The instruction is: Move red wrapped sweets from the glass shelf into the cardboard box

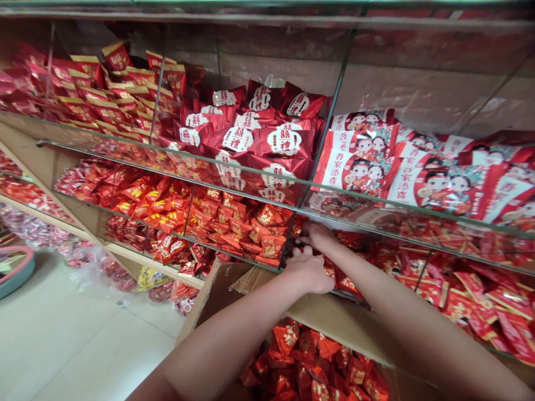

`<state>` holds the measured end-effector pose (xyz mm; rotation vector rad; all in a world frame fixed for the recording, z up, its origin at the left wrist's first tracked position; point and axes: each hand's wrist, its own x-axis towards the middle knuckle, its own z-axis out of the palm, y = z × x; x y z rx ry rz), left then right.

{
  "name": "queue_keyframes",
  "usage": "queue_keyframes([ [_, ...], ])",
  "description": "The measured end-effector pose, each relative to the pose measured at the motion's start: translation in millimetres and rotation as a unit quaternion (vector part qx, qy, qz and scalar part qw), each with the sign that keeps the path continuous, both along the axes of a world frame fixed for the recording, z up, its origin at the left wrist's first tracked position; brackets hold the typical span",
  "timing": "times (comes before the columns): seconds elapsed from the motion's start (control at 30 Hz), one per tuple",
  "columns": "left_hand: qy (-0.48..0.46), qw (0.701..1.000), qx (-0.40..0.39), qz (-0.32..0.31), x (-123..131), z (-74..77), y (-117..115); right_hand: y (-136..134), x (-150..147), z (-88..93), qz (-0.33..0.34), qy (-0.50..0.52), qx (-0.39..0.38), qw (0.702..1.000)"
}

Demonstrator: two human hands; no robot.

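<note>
Both arms reach into a lower glass-fronted compartment of red candy packets (349, 285). My left hand (310, 271) lies over the packets at its left end, fingers bent forward and slightly apart; their tips are hidden. Just behind it, under the upper shelf, is my right hand (320, 236), its fingers stretched to the left among the packets. I see nothing gripped in either hand. Below my arms an open cardboard box (351, 323) leans close to the shelf, with many small red wrapped candies (311, 362) inside.
Above, a glass ledge (251, 172) fronts dark red packets (286, 142) and white-and-red packets (363, 147). Glass dividers separate the compartments. Left of the box are smaller red candies (234, 228), bagged goods (154, 278) on the tiled floor (104, 345), and a round teal-and-pink tub (19, 275).
</note>
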<state>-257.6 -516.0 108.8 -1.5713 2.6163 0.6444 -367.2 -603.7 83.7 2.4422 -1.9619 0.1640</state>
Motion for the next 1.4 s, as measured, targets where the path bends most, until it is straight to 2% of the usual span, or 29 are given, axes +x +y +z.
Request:
queue_keyframes([
  [0.37, 0.003, 1.0, 0.013, -0.003, 0.8, 1.0, 0.8, 1.0, 0.7, -4.8, -0.004, -0.022, -0.005, 1.0],
  [0.83, -0.007, 1.0, 0.012, 0.002, 0.4, 2.5, 0.3, 1.2, -3.6, 8.4, -0.008, -0.044, 0.032, 0.999],
  [1.1, 0.001, 1.0, 0.016, 0.003, 1.1, 4.2, 1.3, -3.1, -0.5, -2.4, -0.019, -0.096, 0.018, 0.995],
  [1.4, 0.003, 1.0, 0.007, -0.001, 1.4, 0.7, 0.3, 1.9, 5.2, 3.6, -0.082, -0.177, 0.02, 0.981],
])
